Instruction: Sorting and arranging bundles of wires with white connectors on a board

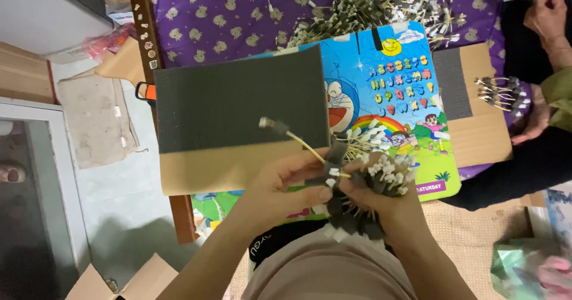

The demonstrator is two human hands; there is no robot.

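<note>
This looks like a room in someone's home. A purple bed sheet with little animals covers the bed, and a bright cartoon alphabet board lies on it. Cardboard boxes sit on the floor.

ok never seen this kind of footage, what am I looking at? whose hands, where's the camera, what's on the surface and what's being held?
There is no machine here. One camera sits on a person's head and looks down, so the two bare arms rising from the bottom edge are the wearer's own.

The right hand grips a bundle of short wires with white tips and dark tabs. The left hand pinches one yellow wire at that bundle.

In front lie a cardboard sheet with dark foam, a colourful cartoon alphabet board and a loose pile of the same wires on a purple patterned cloth.

At the right edge, another person's hands work on a smaller bundle.
</note>
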